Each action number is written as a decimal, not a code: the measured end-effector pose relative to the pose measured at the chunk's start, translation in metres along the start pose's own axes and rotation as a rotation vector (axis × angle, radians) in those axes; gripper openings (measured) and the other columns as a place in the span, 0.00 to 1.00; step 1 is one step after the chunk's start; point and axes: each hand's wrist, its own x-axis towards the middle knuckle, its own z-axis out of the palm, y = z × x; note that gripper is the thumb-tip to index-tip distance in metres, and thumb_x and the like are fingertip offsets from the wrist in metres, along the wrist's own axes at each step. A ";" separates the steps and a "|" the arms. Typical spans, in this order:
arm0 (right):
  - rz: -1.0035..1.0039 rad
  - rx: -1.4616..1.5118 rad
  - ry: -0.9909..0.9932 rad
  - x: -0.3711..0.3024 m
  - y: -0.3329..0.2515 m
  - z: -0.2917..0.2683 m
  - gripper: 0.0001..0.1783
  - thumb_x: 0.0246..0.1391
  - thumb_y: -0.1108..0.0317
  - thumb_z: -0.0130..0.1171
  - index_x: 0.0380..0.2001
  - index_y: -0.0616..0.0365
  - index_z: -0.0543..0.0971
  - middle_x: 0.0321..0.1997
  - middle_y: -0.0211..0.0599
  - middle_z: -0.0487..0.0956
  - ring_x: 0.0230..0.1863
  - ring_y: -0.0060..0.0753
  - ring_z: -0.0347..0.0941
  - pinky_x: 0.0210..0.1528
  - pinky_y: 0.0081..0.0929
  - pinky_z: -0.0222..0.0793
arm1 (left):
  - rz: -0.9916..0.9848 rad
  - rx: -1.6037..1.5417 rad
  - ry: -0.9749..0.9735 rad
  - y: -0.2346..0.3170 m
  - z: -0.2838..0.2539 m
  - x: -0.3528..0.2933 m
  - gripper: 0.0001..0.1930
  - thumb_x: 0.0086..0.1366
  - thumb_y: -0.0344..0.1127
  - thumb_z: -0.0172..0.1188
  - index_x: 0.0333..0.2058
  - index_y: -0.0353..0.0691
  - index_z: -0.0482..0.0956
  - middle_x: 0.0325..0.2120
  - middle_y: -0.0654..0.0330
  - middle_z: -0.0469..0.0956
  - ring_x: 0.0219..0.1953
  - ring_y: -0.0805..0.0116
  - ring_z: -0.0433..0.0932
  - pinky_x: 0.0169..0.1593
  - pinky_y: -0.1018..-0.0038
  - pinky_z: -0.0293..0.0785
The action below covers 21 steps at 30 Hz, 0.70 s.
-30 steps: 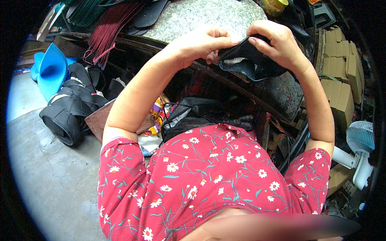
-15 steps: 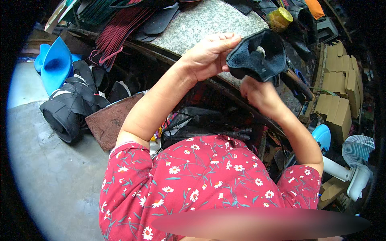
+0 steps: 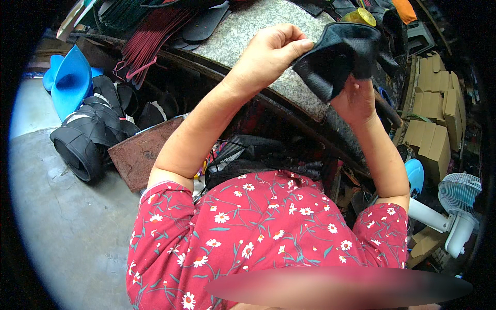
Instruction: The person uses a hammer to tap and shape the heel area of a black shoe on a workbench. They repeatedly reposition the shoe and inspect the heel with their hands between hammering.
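Observation:
A limp black shoe upper [image 3: 333, 59] hangs in the air above the near edge of the stone-topped bench [image 3: 248, 36]. My left hand [image 3: 279, 49] pinches its left edge between thumb and fingers. My right hand [image 3: 356, 98] grips the lower right side, and its fingers are partly hidden behind the black material. The opening of the upper faces me, showing a dark, soft-looking lining.
Stacks of red-edged and black sole-shaped pieces [image 3: 160, 41] lie at the back left. Black strapped bundles [image 3: 85, 139], blue foam pieces [image 3: 72, 85] and a brown board [image 3: 142, 155] sit left. A yellow can [image 3: 360, 17], cardboard boxes [image 3: 431, 139] and a fan [image 3: 459, 206] are right.
Both hands have moved slightly up and away with the shoe upper. It has turned and flattened out, and my right hand has shifted from below it to its lower right side.

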 end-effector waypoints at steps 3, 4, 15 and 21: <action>0.066 -0.183 0.057 0.003 -0.005 0.011 0.35 0.53 0.57 0.63 0.61 0.61 0.69 0.60 0.46 0.75 0.61 0.43 0.73 0.64 0.46 0.68 | 0.168 0.058 0.047 -0.003 0.004 0.003 0.10 0.65 0.35 0.61 0.36 0.33 0.80 0.25 0.58 0.81 0.28 0.76 0.76 0.35 0.75 0.73; 0.049 -0.324 0.098 0.004 -0.006 0.015 0.35 0.52 0.57 0.63 0.61 0.62 0.68 0.60 0.46 0.75 0.61 0.42 0.73 0.64 0.45 0.68 | 0.178 0.113 0.047 -0.002 0.003 0.004 0.09 0.66 0.35 0.61 0.37 0.33 0.80 0.25 0.57 0.81 0.28 0.75 0.76 0.35 0.74 0.73; 0.030 -0.809 0.059 0.003 0.001 -0.004 0.30 0.53 0.66 0.66 0.58 0.58 0.69 0.59 0.35 0.73 0.60 0.32 0.68 0.62 0.36 0.65 | 1.123 1.083 -0.298 0.078 0.008 0.020 0.08 0.52 0.37 0.58 0.31 0.47 0.71 0.26 0.66 0.71 0.34 0.68 0.78 0.32 0.73 0.76; -0.341 -1.312 0.183 -0.001 0.012 -0.029 0.25 0.64 0.59 0.57 0.60 0.56 0.67 0.62 0.33 0.69 0.64 0.27 0.63 0.66 0.32 0.59 | 1.113 0.926 -0.115 0.080 -0.001 0.036 0.06 0.55 0.36 0.61 0.30 0.47 0.74 0.26 0.65 0.78 0.31 0.66 0.82 0.30 0.71 0.77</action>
